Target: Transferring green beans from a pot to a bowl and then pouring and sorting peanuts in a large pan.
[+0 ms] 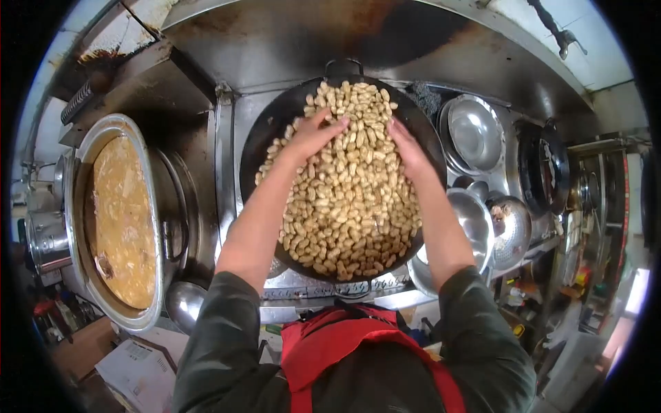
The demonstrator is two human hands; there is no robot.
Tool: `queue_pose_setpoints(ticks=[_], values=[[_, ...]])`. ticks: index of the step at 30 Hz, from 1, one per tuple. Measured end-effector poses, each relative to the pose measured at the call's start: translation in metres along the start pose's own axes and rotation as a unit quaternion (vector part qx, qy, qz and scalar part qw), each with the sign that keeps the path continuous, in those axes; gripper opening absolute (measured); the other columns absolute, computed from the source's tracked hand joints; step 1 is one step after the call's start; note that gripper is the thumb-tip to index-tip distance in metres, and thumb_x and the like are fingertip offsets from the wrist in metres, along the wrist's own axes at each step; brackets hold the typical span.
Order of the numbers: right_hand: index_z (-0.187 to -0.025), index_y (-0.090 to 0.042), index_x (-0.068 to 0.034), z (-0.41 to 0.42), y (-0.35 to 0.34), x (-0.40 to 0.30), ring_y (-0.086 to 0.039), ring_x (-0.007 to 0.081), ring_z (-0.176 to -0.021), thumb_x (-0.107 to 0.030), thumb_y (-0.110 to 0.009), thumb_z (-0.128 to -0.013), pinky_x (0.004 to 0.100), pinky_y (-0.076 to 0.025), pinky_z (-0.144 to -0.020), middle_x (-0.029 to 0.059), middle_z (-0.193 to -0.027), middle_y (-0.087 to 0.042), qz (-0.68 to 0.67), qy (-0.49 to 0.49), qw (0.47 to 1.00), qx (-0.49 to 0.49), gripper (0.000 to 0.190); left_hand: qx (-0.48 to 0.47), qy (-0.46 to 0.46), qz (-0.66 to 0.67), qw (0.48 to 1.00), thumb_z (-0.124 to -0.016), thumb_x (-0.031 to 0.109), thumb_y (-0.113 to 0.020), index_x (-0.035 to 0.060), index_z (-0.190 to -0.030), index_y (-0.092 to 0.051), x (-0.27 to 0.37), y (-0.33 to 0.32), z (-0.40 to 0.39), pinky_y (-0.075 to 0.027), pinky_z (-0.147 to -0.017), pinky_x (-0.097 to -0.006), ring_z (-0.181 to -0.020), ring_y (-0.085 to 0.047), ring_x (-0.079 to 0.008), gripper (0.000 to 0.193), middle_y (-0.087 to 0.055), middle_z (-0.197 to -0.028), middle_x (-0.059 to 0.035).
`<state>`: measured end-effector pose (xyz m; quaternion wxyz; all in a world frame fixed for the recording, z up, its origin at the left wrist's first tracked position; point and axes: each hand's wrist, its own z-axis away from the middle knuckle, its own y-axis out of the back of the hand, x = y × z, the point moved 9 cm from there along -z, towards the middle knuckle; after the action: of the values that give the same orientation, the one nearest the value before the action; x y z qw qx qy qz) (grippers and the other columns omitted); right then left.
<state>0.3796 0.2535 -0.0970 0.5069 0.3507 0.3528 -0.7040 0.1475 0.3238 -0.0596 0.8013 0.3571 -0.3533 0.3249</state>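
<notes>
A heap of unshelled peanuts [356, 191] fills much of a large black wok [263, 118] in front of me. My left hand [314, 133] rests on the far left part of the heap, its thumb and fingers apart and some fingertips hidden among the shells. At the heap's far right edge, my right hand [407, 146] lies cupped against the peanuts, with its fingers extended and partly out of sight. Neither palm shows, so any loose peanuts under the hands are hidden.
At left stands a big metal pot [77, 206] of brownish, chunky liquid [124, 222], with a metal bowl [187, 305] near it. Stacked metal bowls [475, 131], a perforated strainer [511, 232] and a dark pan [532, 165] crowd the right. A steel backsplash [289, 46] rises behind the wok.
</notes>
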Motion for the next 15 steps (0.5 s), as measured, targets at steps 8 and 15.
queue_pose_setpoints(ticks=[8,15], values=[[-0.149,-0.049,-0.008,0.031,-0.045,-0.018,-0.054,0.0273,-0.132,-0.051,-0.067,-0.094,0.0369,-0.043,-0.109,0.0183,-0.144,-0.055,0.183,0.002,0.983,-0.002,0.073,-0.019,0.01,0.193,0.981,-0.101,0.064,-0.043,0.0032,-0.154,-0.04,-0.022,-0.037,-0.01,-0.037,-0.115,-0.041,-0.139,-0.046,-0.0324,0.081,-0.046,-0.153,-0.0228],[-0.138,-0.064,-0.013,0.081,-0.095,-0.105,-0.058,0.0336,-0.129,-0.056,-0.067,-0.092,0.0406,-0.046,-0.108,0.0184,-0.142,-0.059,0.393,0.029,0.903,-0.171,0.063,-0.025,-0.015,-0.044,0.999,-0.096,0.019,-0.06,0.0013,-0.117,-0.071,0.027,0.008,0.036,-0.051,-0.088,-0.0362,-0.098,-0.067,-0.0211,0.03,-0.073,-0.107,-0.0165]])
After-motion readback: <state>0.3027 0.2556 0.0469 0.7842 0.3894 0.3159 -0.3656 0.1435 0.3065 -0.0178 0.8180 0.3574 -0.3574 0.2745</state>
